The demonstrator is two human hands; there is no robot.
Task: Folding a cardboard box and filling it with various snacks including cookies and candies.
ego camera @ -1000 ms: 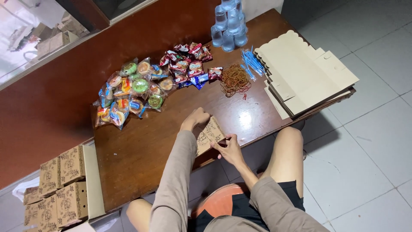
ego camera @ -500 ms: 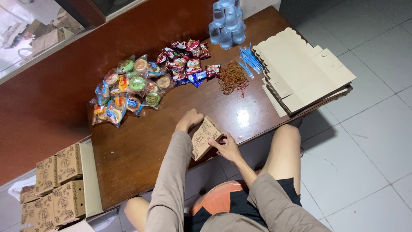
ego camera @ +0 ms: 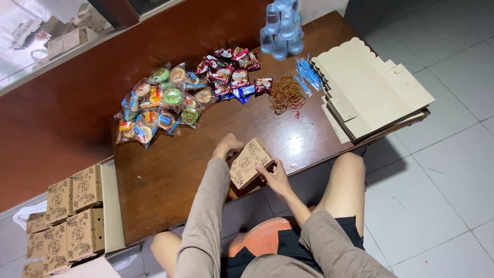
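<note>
A small printed brown cardboard box (ego camera: 248, 162) stands half folded at the near edge of the dark wooden table (ego camera: 170, 164). My left hand (ego camera: 227, 146) grips its far left side. My right hand (ego camera: 275, 173) holds its near right corner. Both forearms are in beige sleeves. Behind the box lie a heap of wrapped round cakes (ego camera: 162, 103) and a heap of red and blue snack packets (ego camera: 231, 73).
A stack of flat unfolded cardboard blanks (ego camera: 368, 90) lies at the table's right end. A pile of rubber bands (ego camera: 285, 93), blue straws (ego camera: 307, 73) and sealed water cups (ego camera: 280, 32) sit at the back. Folded boxes (ego camera: 69, 216) are stacked at the left.
The cardboard piece has gone from nearly flat to a raised box shape between my hands. My hands have shifted slightly around it.
</note>
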